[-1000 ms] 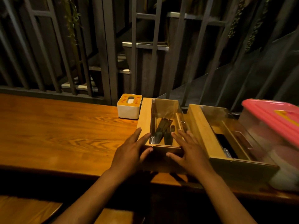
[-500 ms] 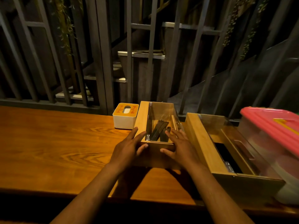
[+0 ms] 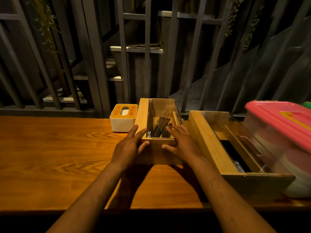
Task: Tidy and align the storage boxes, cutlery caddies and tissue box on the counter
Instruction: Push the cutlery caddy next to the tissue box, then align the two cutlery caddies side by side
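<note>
A small wooden cutlery caddy (image 3: pixel 142 113) with a clear lid stands lengthwise at the back of the counter (image 3: pixel 58 157), dark cutlery (image 3: pixel 160 128) inside. My left hand (image 3: pixel 127 148) wraps its near left corner, thumb on the front face. My right hand (image 3: pixel 183 143) lies over its near right corner, thumb also on the front. A white tissue box (image 3: pixel 123 120) with an orange top sits touching the caddy's left side. A larger wooden caddy (image 3: pixel 205 137) stands angled to the right, a gap between the two. A clear storage box with a pink lid (image 3: pixel 282 118) sits beside it at the far right.
Dark vertical railing bars (image 3: pixel 94 81) rise directly behind the counter's back edge. Bare wood stretches left of the tissue box. The counter's front edge runs just below my forearms. Something green (image 3: pixel 307 104) peeks out behind the pink lid.
The small caddy has slid away from me toward the railing with both hands on its near end. Its far end now lines up with the tissue box.
</note>
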